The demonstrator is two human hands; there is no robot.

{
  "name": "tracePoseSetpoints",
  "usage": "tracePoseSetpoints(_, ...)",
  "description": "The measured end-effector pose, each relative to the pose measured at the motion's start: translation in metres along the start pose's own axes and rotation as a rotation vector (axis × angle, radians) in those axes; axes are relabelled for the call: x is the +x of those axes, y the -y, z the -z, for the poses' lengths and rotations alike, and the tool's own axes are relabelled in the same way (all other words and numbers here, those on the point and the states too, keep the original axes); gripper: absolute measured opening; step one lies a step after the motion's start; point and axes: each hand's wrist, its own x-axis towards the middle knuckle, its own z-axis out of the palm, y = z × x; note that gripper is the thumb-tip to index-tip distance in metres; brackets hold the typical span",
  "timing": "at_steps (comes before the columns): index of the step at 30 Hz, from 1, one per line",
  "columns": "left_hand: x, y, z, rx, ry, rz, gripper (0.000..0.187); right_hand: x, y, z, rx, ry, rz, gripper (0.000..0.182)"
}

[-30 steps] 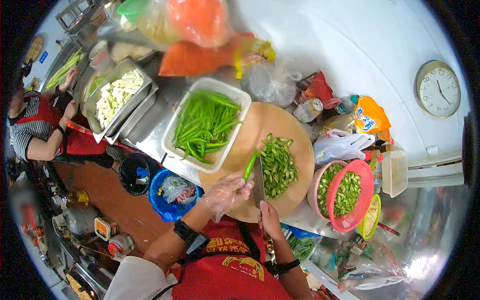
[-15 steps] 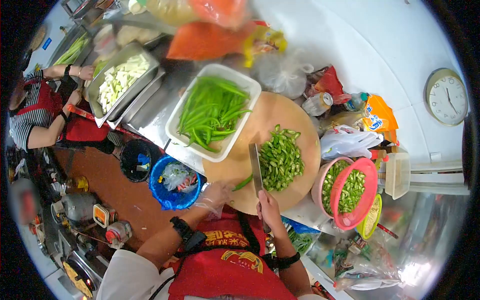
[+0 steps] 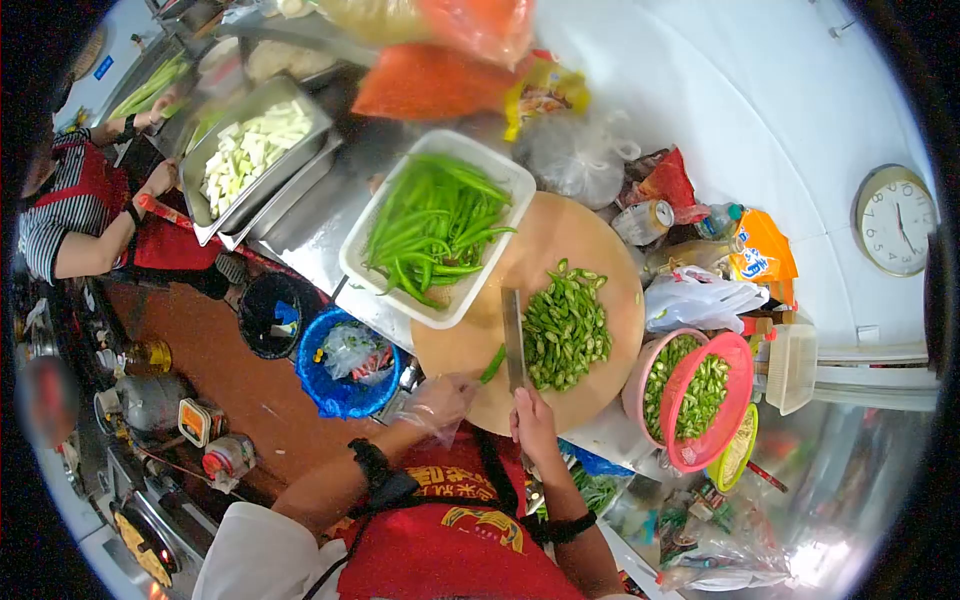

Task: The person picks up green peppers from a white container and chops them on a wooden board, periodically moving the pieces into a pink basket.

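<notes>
On the round chopping board (image 3: 603, 240), I'd say slicing is under way: cut green chillies (image 3: 567, 335) heap right of the cleaver (image 3: 513, 338), gripped in the right hand (image 3: 535, 420); beside the gloved left hand (image 3: 450, 394), grasp unclear from here, one chilli (image 3: 493, 363) lies left, likely needing steadying for the next cut.

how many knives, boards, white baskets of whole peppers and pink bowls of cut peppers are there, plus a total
Knife: 1
Board: 1
White basket: 1
Pink bowls: 2
Total: 5
</notes>
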Motion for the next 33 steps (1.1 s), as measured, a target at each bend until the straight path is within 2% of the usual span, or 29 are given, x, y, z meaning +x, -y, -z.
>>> tracePoseSetpoints(1,0.002,0.0,0.0,-0.011,-0.001,-0.049,0.035,0.002,0.006,-0.002,-0.007,0.025,-0.046,0.037)
tracePoseSetpoints(5,0.006,0.002,-0.004,-0.058,0.045,-0.032,0.036,-0.014,0.024,0.001,0.078,0.046,-0.067,0.038)
tracePoseSetpoints(8,0.018,0.016,-0.018,-0.017,0.036,-0.134,0.033,-0.013,0.015,0.001,0.098,0.019,0.016,0.038)
tracePoseSetpoints(11,0.018,0.004,-0.019,0.024,-0.015,-0.066,0.035,-0.006,0.013,0.005,0.023,0.064,-0.057,0.039)
tracePoseSetpoints(13,0.006,-0.016,-0.005,0.081,0.054,0.072,0.038,-0.018,0.025,0.006,0.037,0.024,-0.049,0.039)
tracePoseSetpoints(14,0.012,-0.004,-0.016,0.076,0.057,0.073,0.038,-0.019,0.023,0.005,0.032,0.024,-0.053,0.039)
tracePoseSetpoints(16,0.036,0.027,-0.042,0.143,-0.048,-0.091,0.033,-0.015,0.017,0.006,0.051,0.046,-0.054,0.039)
tracePoseSetpoints(19,0.043,0.039,-0.05,0.008,-0.085,-0.136,0.031,-0.005,0.017,0.01,-0.003,0.083,-0.103,0.039)
tracePoseSetpoints(20,0.042,0.036,-0.046,0.006,-0.09,-0.13,0.031,-0.006,0.019,0.01,-0.006,0.091,-0.103,0.039)
tracePoseSetpoints(22,0.029,0.013,-0.026,0.015,0.101,0.121,0.038,-0.017,0.022,0.009,0.043,0.071,0.001,0.039)
tracePoseSetpoints(23,0.029,0.014,-0.026,0.016,0.105,0.12,0.038,-0.013,0.017,0.008,0.044,0.069,-0.001,0.039)
tracePoseSetpoints(25,0.028,0.018,-0.026,0.085,0.013,-0.116,0.037,-0.006,0.013,0.003,0.04,0.104,-0.074,0.038)
tracePoseSetpoints(28,0.034,0.021,-0.029,0.031,-0.029,-0.027,0.035,-0.011,0.025,0.006,0.054,0.096,-0.088,0.037)
tracePoseSetpoints(31,0.028,0.014,-0.024,0.14,-0.054,-0.042,0.033,-0.015,0.016,0.007,0.081,0.082,0.009,0.036)
tracePoseSetpoints(33,0.025,0.006,-0.018,0.1,-0.038,-0.038,0.031,-0.008,0.009,0.007,0.074,0.101,-0.04,0.035)
